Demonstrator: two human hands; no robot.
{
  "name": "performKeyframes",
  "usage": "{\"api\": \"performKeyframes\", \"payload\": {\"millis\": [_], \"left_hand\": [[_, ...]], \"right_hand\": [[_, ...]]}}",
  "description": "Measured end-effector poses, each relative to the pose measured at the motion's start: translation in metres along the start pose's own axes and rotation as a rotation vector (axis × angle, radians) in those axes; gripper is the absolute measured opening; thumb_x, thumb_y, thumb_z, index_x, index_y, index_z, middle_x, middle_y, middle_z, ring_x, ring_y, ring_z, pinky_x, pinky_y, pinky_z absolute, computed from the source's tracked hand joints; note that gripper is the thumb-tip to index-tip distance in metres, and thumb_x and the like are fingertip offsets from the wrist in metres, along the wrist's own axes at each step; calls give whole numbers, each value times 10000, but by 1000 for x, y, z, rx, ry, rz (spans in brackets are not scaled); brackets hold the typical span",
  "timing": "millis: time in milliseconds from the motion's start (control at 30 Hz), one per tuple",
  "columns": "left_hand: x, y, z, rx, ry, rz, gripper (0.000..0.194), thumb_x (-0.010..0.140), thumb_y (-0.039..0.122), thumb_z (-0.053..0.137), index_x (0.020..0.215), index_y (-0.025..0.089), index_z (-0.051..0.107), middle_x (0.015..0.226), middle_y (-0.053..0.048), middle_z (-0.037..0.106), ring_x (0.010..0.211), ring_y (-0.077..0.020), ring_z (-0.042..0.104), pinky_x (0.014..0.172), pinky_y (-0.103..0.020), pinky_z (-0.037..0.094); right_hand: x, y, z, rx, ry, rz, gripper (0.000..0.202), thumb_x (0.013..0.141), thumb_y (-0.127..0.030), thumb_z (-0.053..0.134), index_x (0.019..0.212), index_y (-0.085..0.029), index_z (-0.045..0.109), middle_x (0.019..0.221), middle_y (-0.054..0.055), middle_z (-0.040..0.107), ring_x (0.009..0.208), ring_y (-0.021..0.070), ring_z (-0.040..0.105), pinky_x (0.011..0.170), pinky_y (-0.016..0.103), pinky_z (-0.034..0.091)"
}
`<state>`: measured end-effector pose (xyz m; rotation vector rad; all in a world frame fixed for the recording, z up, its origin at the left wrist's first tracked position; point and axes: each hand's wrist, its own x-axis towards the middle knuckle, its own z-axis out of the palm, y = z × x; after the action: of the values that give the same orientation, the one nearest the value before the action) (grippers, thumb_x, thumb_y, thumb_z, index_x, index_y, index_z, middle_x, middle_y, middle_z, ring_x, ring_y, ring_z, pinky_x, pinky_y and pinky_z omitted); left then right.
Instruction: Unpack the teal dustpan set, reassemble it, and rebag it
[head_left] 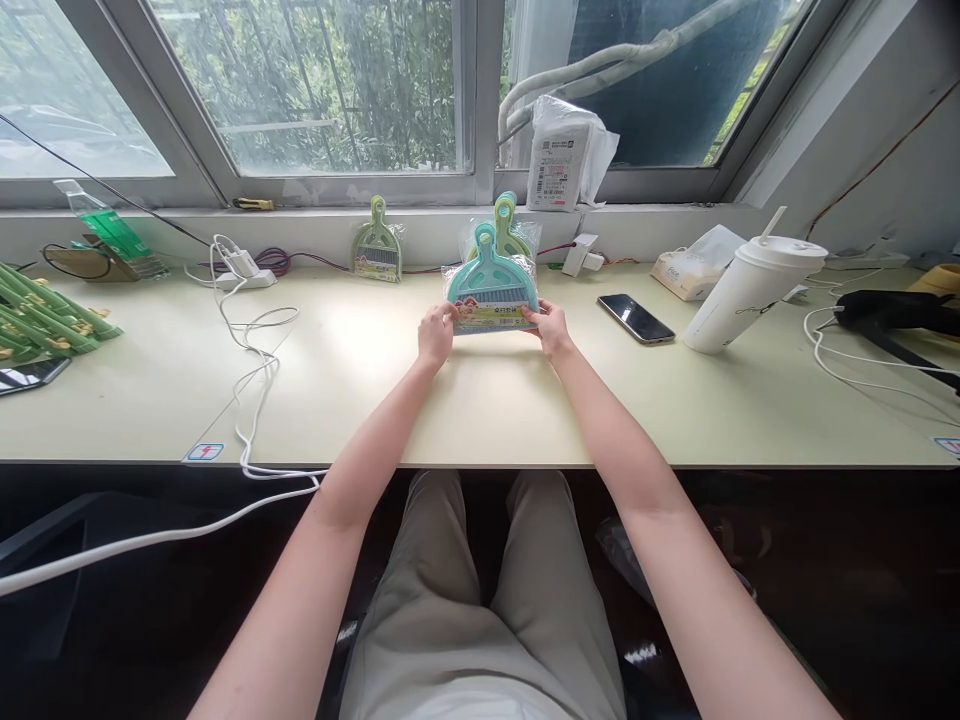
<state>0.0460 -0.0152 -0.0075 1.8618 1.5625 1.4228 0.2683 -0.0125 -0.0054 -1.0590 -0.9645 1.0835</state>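
On the long pale wooden desk [375, 400] under the window, you hold the teal plastic mini dustpan-and-brush set in its clear bag [491, 285] upright between your hands, your left hand [436, 335] pinching its lower left corner and your right hand [551, 328] its lower right.

Pale desk [480, 420] carries packaged dustpan sets [491, 285], phone [636, 318], lidded cup [750, 285], tissue pack [694, 262], white cables [251, 340].

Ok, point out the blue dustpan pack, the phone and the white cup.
blue dustpan pack [491, 285], head view, on the blue pan face.
phone [636, 317], head view, middle of its dark screen.
white cup [739, 295], head view, on its side wall.
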Motion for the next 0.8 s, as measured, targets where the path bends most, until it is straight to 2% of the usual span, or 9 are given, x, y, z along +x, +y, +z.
{"api": "performKeyframes", "payload": {"millis": [100, 233, 367, 500, 567, 633, 800], "left_hand": [[1, -2, 3, -33, -53, 22, 313, 868, 102, 448, 674, 222, 663, 973, -80, 592, 919, -236, 619, 752, -348, 532], [2, 0, 3, -127, -82, 10, 329, 875, 132, 430, 721, 215, 708, 1009, -95, 536, 952, -231, 595, 666, -325, 558], [2, 4, 1, -136, -91, 2, 244, 853, 119, 472, 813, 215, 693, 1064, -89, 546, 969, -227, 582, 697, -329, 572], [0, 3, 1, -8, -73, 53, 236, 881, 90, 453, 921, 217, 648, 1108, -90, 593, 999, -232, 588, 811, -363, 544], [-1, -1, 1, 85, -46, 48, 201, 894, 90, 469, 955, 215, 614, 1124, -86, 620, 1006, -227, 604, 874, -373, 510], [-1, -6, 3, 148, -23, -6, 198, 900, 102, 504, 1053, 210, 566, 1141, -84, 637, 977, -213, 629, 871, -360, 492], [8, -18, 10, 154, -51, -123, 506, 884, 146, 609, 1336, 199, 387, 1147, -75, 675, 878, -169, 673, 797, -299, 481]], "right_hand": [[0, 1, 1, 11, 1, -7, 123, 820, -113, 702, 906, -173, 637, 928, 39, 733, 889, 168, 709, 887, 395, 625], [1, 3, 2, 12, 2, -1, 147, 804, -151, 742, 899, -172, 632, 932, 42, 735, 901, 170, 710, 897, 392, 618], [2, 4, 1, 27, 18, 11, 179, 797, -179, 759, 913, -173, 623, 921, 43, 734, 872, 167, 707, 889, 395, 617], [5, 8, 0, -4, 14, -12, 203, 784, -204, 769, 912, -177, 614, 921, 43, 728, 873, 172, 703, 872, 390, 612], [8, 12, 0, -64, 9, -45, 208, 791, -232, 753, 931, -180, 610, 935, 44, 725, 872, 172, 697, 852, 386, 610], [11, 16, 1, -160, 10, -92, 214, 806, -254, 714, 978, -175, 613, 966, 55, 726, 886, 182, 691, 823, 379, 608], [17, 23, 0, -544, 83, -202, 295, 861, -231, 599, 1144, -150, 629, 1096, 111, 724, 960, 225, 685, 810, 372, 579]]}}
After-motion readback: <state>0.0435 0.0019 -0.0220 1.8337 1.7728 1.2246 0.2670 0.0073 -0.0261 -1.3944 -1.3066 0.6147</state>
